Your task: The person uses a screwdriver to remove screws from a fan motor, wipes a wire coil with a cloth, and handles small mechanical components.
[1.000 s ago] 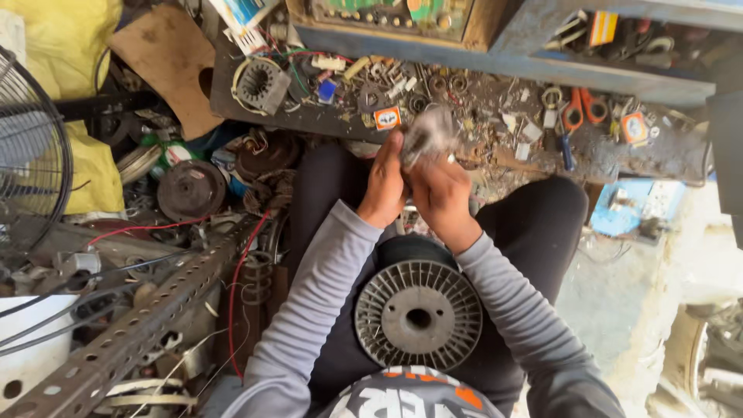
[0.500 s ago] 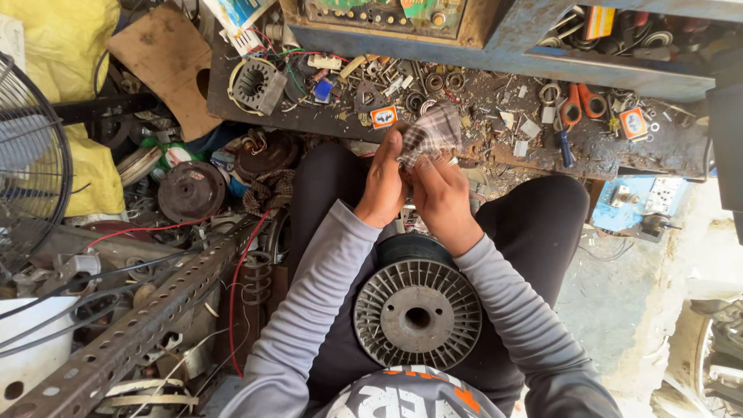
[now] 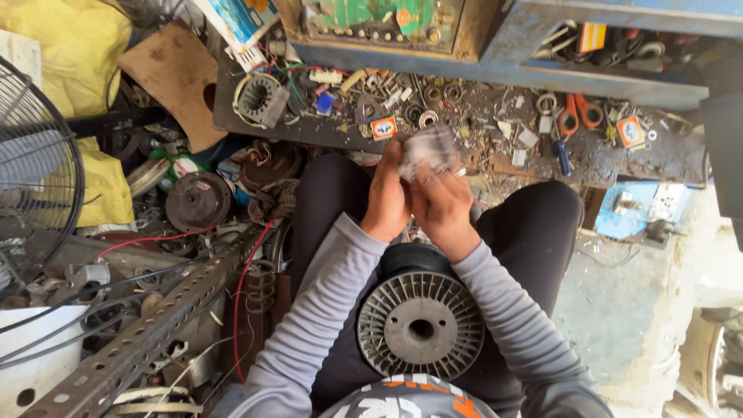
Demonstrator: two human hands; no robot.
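Note:
My left hand (image 3: 385, 200) and my right hand (image 3: 443, 207) are raised together above my lap, both gripping a small clear plastic packet (image 3: 426, 147) that looks blurred and crumpled. Both arms wear grey sleeves. Below the hands, a round grey finned metal spool (image 3: 420, 323) with a centre hole lies on my black trousers. What is inside the packet cannot be made out.
A low dark workboard (image 3: 464, 124) is littered with bearings, washers and small parts; orange-handled scissors (image 3: 576, 116) lie at its right. A wound stator (image 3: 259, 98) sits at its left. A fan guard (image 3: 35, 186), a perforated steel angle (image 3: 147, 333) and scrap motor parts crowd the left.
Both hands with the packet have dropped slightly and turned it between the fingers. The spool on my lap has stayed put.

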